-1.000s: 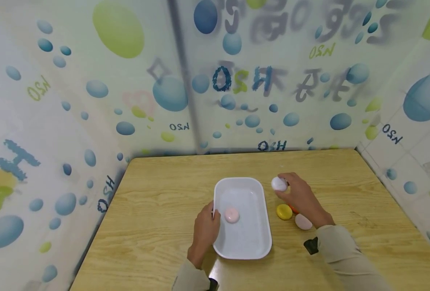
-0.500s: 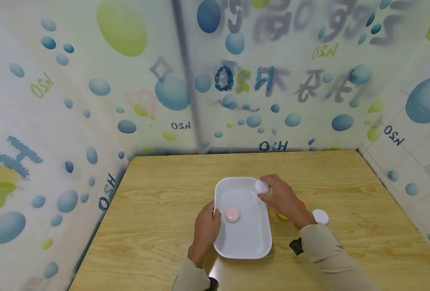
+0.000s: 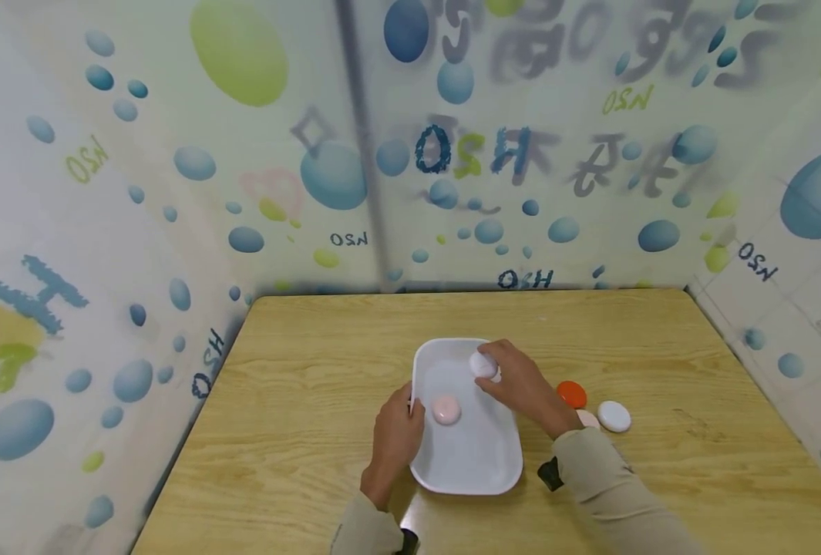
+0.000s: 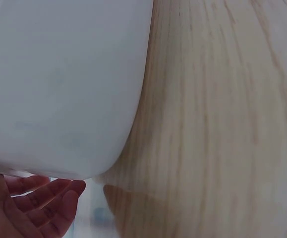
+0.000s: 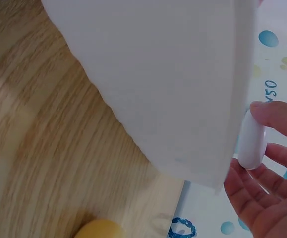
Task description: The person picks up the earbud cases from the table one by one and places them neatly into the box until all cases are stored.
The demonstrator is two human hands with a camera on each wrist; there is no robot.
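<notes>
A white rectangular tray (image 3: 466,472) lies on the wooden table in the head view. My left hand (image 3: 396,432) grips its left rim, thumb over the edge; the left wrist view shows several curled fingers (image 4: 39,206) beyond the tray's end. Over the tray's upper right part, my right hand (image 3: 521,383) pinches a smooth, flattened white disc (image 3: 482,365). The right wrist view has this disc (image 5: 252,141) between thumb and fingers, beside the tray rim. Inside the tray, left of its middle, rests a pale pink disc (image 3: 446,410).
Right of the tray lie an orange disc (image 3: 572,395), a white disc (image 3: 614,416) and a pale pink disc (image 3: 588,418) partly covered by the right forearm. A yellow disc (image 5: 101,230) shows only in the right wrist view. Patterned walls stand behind the table (image 3: 299,432) and at its sides.
My right hand has carried the white disc leftward from beside the tray to over its upper right part. The left hand stays on the rim, and the pink disc has not moved.
</notes>
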